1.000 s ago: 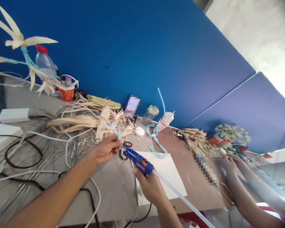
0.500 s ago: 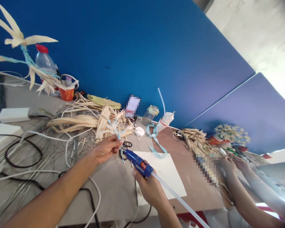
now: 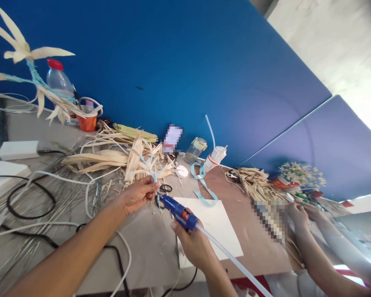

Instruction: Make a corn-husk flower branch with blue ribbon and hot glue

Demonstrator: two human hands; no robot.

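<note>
My left hand [image 3: 144,194] pinches the stem of a small corn husk flower [image 3: 150,167], wrapped in light blue ribbon; its pale petals stand above my fingers and a short blue end hangs below. A blue hot glue gun [image 3: 179,212] is gripped in my right hand [image 3: 194,243], its nozzle pointing left at the stem just beneath my left fingers. Whether the nozzle touches the stem I cannot tell. From the gun's back a long clear glue stick [image 3: 231,258] runs down right. Black-handled scissors [image 3: 166,188] lie behind the nozzle, partly hidden.
Dry corn husks [image 3: 100,159] and wires clutter the left, along with white and black cables. Light blue ribbon [image 3: 205,192] lies by a white sheet [image 3: 222,227]. A glass jar [image 3: 194,149] and a paper cup [image 3: 214,159] stand behind. Another person's hands [image 3: 299,214] work at right.
The glue gun has shifted very slightly up and left. My left hand and the flower stay in place. The other person's hands have moved a little.
</note>
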